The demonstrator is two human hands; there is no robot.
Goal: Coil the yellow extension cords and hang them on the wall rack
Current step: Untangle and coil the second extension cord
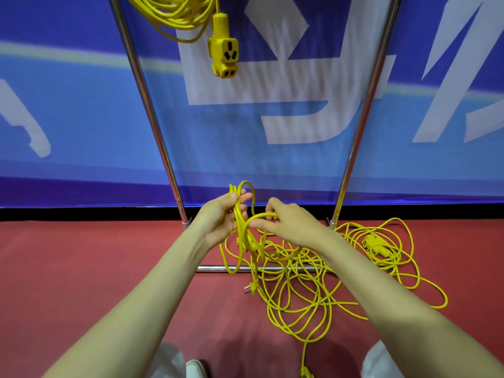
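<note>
Head view, looking down past both forearms. The left hand (218, 218), at centre frame, grips a partial coil (239, 233) of yellow extension cord, thumb and fingers curled round several upright loops. The right hand (289, 223) pinches a single strand just beside those loops, apparently laying the next turn. Below and to the right, the loose cord (297, 264) lies heaped on the red floor (81, 268) and crosses the chrome base bar (218, 267) of the rack. A plug (252, 289) sits below the coil, and a floor socket block (377, 244) is ringed by loops at right centre. Whether the heap is one cord or two cannot be settled from this angle. A hung coil (177, 15) with its dangling socket (223, 55) occupies the upper left of the frame.

Hazards: the strands cross many times, so a firm pull would likely tighten a crossing into a knot. Cord lying over the base bar may catch there or at the foot of the right upright (368, 91). The floor socket block may drag neighbouring loops along. Gathered turns could spill if the left grip slackens. Lifting straight up risks striking the dangling socket.

Room: the left upright (147, 105) and the right upright bound the work on either side, and the blue banner (272, 159) closes it behind. Open floor lies at the left of the frame and at lower centre.
</note>
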